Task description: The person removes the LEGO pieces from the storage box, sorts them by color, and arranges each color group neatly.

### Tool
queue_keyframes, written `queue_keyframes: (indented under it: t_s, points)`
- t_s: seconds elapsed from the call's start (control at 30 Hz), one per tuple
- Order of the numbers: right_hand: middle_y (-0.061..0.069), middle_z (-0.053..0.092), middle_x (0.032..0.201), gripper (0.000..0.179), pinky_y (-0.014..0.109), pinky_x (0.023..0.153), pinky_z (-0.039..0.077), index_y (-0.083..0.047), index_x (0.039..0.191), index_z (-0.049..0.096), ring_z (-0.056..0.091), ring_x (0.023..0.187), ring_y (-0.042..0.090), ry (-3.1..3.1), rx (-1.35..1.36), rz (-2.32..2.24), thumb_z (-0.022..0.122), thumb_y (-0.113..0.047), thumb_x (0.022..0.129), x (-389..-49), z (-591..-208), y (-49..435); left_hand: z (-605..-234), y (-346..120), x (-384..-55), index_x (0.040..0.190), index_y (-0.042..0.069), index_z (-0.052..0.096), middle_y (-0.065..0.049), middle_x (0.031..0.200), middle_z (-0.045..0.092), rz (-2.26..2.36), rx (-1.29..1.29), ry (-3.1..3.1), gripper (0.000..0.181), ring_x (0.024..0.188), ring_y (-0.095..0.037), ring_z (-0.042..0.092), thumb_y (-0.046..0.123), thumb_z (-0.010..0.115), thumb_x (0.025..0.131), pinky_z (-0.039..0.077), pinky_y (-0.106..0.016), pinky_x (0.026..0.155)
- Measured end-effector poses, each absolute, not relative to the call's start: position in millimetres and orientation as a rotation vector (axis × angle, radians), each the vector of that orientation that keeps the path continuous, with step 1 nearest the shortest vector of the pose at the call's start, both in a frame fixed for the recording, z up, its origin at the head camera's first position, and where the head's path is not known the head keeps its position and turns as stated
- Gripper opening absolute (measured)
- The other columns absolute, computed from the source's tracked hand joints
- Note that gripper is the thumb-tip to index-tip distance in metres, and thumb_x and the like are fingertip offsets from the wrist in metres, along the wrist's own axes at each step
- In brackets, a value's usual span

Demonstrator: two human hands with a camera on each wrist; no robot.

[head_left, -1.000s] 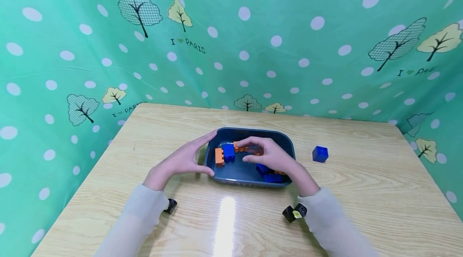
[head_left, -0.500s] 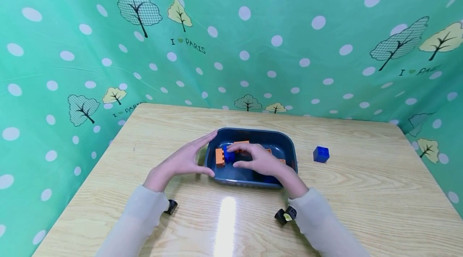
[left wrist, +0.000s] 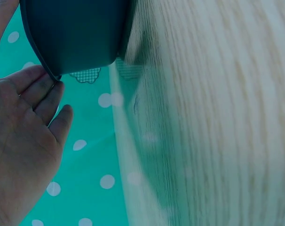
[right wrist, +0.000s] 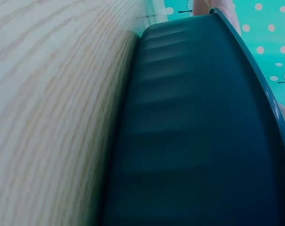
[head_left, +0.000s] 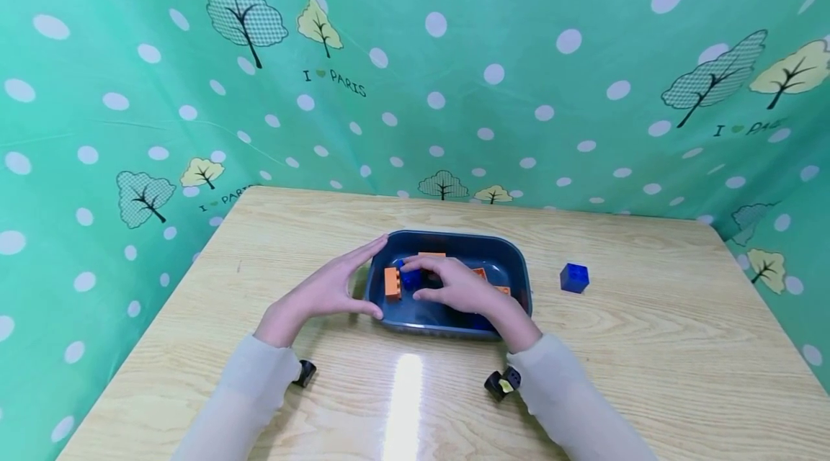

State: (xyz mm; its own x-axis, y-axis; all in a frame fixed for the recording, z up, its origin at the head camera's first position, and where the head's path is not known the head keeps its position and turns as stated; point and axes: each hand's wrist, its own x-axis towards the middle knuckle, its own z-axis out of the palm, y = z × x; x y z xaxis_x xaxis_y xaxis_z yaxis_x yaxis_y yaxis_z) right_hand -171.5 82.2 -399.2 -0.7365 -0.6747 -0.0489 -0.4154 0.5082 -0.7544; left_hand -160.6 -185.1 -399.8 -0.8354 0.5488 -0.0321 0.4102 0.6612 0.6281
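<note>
A dark blue plastic box (head_left: 454,238) stands mid-table in the head view. My left hand (head_left: 327,292) holds its left end, fingertips at the back corner and thumb at the front one; in the left wrist view the fingers (left wrist: 49,101) lie by the rim. My right hand (head_left: 463,287) reaches inside, with index finger and thumb curled round a blue toy brick (head_left: 410,281). Beside that stands an orange brick (head_left: 392,283), and another orange brick (head_left: 431,255) lies behind. The right hand partly covers further orange bricks (head_left: 502,290). In the right wrist view the box wall (right wrist: 194,117) fills most of the frame.
A single blue brick (head_left: 574,278) sits on the wooden table (head_left: 674,346) to the right of the box. Behind the table hangs a green dotted cloth (head_left: 551,79). Each wrist wears a small black camera (head_left: 502,383).
My right hand has moved left inside the box, from above the middle to the blue brick. My left hand stays at the box's left end.
</note>
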Motion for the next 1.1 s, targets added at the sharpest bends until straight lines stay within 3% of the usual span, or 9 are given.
queue_keyframes:
  t_s: [0.37,0.73,1.1]
  points:
    - [0.007,0.056,0.146,0.041,0.052,0.113,0.042,-0.012,0.133,0.063,0.047,0.135,0.030,2.599,-0.909,-0.980,0.071,-0.014,0.093,-174,-398,75,-402,-184,-161,0.161,0.028,0.016,-0.002,0.168,0.020,0.940,0.794,2.655,0.117,0.153,-0.033,0.026,0.051,0.086,0.070,0.030,-0.060,0.119]
    - [0.003,0.051,0.151,0.043,0.048,0.116,0.040,-0.014,0.135,0.062,0.044,0.138,0.027,2.665,-0.916,-0.832,0.071,-0.015,0.092,-177,-401,72,-401,-185,-161,0.161,0.028,0.016,-0.003,0.168,0.020,0.929,0.794,2.662,0.117,0.152,-0.034,0.026,0.053,0.086,0.070,0.031,-0.061,0.119]
    - [0.004,0.055,0.143,0.040,0.049,0.116,0.041,-0.016,0.131,0.064,0.047,0.138,0.027,2.710,-0.964,-0.750,0.073,-0.015,0.091,-177,-402,70,-402,-185,-161,0.161,0.027,0.017,-0.002,0.168,0.020,0.931,0.777,2.659,0.116,0.152,-0.034,0.026,0.048,0.087,0.071,0.031,-0.061,0.118]
